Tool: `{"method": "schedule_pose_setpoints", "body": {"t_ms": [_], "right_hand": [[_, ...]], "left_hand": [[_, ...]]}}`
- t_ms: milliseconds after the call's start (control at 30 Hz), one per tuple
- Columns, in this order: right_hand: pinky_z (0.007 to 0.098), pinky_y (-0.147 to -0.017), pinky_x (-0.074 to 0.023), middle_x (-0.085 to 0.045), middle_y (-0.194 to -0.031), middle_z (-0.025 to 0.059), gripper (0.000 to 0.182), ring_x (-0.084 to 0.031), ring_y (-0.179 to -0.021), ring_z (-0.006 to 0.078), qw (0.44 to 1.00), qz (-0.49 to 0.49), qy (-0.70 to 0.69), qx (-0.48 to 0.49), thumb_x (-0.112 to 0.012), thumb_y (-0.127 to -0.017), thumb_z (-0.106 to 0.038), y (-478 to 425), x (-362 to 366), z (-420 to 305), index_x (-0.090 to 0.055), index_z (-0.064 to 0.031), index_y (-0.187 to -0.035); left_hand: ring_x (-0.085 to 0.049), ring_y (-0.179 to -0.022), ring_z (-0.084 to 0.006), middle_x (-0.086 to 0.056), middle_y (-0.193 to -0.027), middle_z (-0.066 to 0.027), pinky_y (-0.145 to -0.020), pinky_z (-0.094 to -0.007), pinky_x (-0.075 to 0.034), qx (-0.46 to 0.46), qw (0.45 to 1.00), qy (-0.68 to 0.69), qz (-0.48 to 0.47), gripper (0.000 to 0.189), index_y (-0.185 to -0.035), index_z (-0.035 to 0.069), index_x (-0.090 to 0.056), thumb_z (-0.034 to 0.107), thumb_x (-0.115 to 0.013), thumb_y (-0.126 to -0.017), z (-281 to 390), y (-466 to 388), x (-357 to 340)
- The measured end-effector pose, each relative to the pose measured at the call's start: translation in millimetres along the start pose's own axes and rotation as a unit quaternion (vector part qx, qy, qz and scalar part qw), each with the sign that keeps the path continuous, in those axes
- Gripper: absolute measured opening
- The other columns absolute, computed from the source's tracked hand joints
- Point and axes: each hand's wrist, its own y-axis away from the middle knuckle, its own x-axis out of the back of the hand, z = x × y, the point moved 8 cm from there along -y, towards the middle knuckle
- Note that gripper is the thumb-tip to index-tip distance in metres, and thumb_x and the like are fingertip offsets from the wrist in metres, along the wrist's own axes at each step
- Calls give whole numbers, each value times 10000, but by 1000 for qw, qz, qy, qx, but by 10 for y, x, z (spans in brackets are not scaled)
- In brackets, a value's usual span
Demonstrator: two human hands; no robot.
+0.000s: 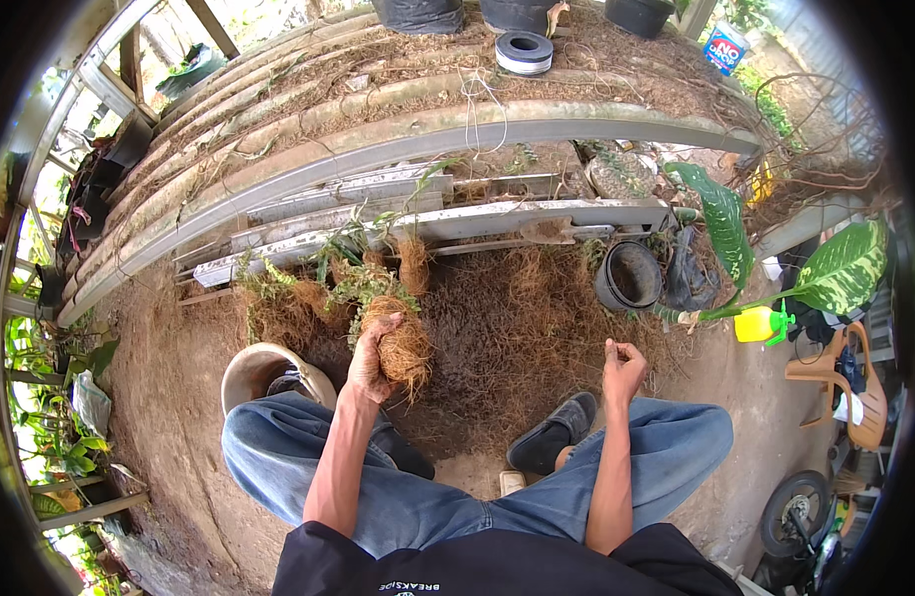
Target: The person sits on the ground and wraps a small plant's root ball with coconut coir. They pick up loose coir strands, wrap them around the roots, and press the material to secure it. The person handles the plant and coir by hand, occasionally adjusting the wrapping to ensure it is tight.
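My left hand [369, 360] grips a plant's root ball wrapped in brown coconut fibre [404, 344]; its small leafy stems [368, 287] point away from me. Over the right side of the fibre pile, my right hand [623, 370] is held with thumb and fingertips together. I make out nothing between them. Loose coconut fibre [524, 350] covers the dark ground between my feet. More fibre-wrapped plants [301, 302] stand beyond my left hand, one of them a taller wrapped plant [412, 268].
A pale bucket [252, 365] stands by my left knee. On the right are a black pot [605, 276], a yellow spray bottle [755, 325] and a broad-leaved plant [714, 223]. A trowel [550, 230] lies near metal beams [487, 216]. A slatted bench [427, 119] holds a roll [524, 63].
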Motion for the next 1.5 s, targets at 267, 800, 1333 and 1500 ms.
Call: {"method": "schedule_pose_setpoints", "body": {"t_ms": [267,800,1333,1500], "right_hand": [[557,-955,-400,-603,-1194,127,216,-556,-1141,352,972,28,222,-76,-746,-853,-296,-37,342,156,-715,-141,-1000],[385,-904,-499,-613,-1120,149,303,-596,-1069,263,974,-18,-167,149,-647,-951,-211,531,-7,-921,-621,-4,-1171],[437,-1196,-185,-107,-1584,314,809,-124,-1489,396,927,-250,-269,72,-311,-1050,-489,1916,-765,-1401,-45,121,-1511],[426,-1162,-279,-325,-1519,297,727,-330,-1423,377,913,-279,-289,77,-313,-1058,-480,1715,-888,-1279,-262,108,-1483]], "left_hand": [[-679,-905,-233,-682,-1039,-87,-747,-416,-584,36,999,-6,-8,345,-1174,100,-575,275,-667,-892,-259,-94,-17],[-671,-886,-219,-664,-1016,-66,-772,-432,-586,20,998,-51,14,332,-1138,91,-577,275,-686,-884,-639,-49,-280],[-637,-873,-145,-659,-991,-52,-783,-318,-560,-92,985,-145,23,321,-1109,46,-581,117,-766,-855,-1057,198,-589],[-631,-925,-136,-659,-1054,-47,-819,-309,-551,-55,986,-158,-21,313,-1169,54,-585,151,-724,-906,-1161,140,-583]]}}
